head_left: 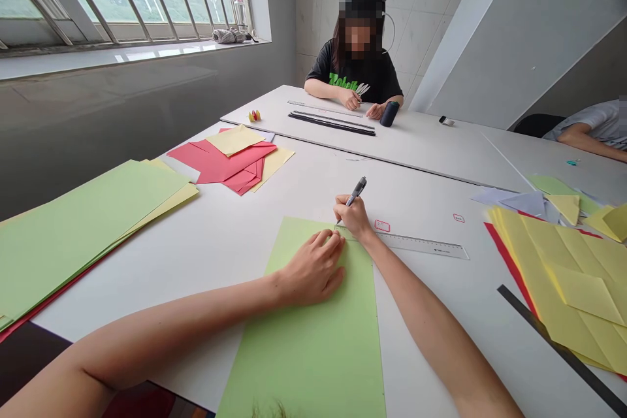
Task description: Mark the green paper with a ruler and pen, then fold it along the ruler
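A light green paper sheet [313, 353] lies lengthwise in front of me, with a clear plastic ruler [426, 243] across its far end and sticking out to the right. My left hand [313, 268] rests on the sheet, fingers bent and close together, their tips pressing down at the ruler's left end. Closed around a grey pen [357, 189], my right hand [353, 217] sits at the ruler's upper edge. The pen's tip touches the paper near my left fingertips. My fingers hide the ruler's left end in part.
Green and yellow sheets [93, 222] are stacked at left. Red envelope-like folded papers [220, 160] lie farther back. Creased yellow sheets [578, 281] and a black strip [558, 346] are at right. Across the table, a person [360, 72] sits by black strips [333, 124] and a dark cylinder [389, 114].
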A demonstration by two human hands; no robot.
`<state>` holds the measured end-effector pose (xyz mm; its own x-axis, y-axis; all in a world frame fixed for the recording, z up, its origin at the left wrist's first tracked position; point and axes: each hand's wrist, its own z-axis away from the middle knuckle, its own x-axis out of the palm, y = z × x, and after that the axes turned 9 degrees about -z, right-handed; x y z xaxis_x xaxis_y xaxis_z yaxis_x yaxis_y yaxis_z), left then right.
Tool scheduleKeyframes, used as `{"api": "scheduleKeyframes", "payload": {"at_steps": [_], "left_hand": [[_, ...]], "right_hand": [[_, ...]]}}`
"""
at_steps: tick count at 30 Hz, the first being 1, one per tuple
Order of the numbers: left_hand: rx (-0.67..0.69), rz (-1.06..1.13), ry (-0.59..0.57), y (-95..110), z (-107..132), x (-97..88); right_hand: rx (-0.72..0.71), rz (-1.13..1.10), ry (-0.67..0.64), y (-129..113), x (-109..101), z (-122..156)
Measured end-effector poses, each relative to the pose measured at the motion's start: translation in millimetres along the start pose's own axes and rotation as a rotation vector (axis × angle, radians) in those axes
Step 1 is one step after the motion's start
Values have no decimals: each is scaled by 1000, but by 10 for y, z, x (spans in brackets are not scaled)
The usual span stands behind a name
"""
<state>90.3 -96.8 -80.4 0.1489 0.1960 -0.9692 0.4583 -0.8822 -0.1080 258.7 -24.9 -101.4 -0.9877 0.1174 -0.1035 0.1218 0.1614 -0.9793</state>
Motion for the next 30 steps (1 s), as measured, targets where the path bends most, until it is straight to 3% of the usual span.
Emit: {"api": "scheduleKeyframes", "payload": {"at_steps": [22, 30], "left_hand": [[-2, -2, -11, 2, 0, -7], [-4, 17, 1, -1, -3, -6]], "right_hand": [[-10, -49, 4, 11, -3, -9], [-33, -193, 97, -51, -62, -47]]}}
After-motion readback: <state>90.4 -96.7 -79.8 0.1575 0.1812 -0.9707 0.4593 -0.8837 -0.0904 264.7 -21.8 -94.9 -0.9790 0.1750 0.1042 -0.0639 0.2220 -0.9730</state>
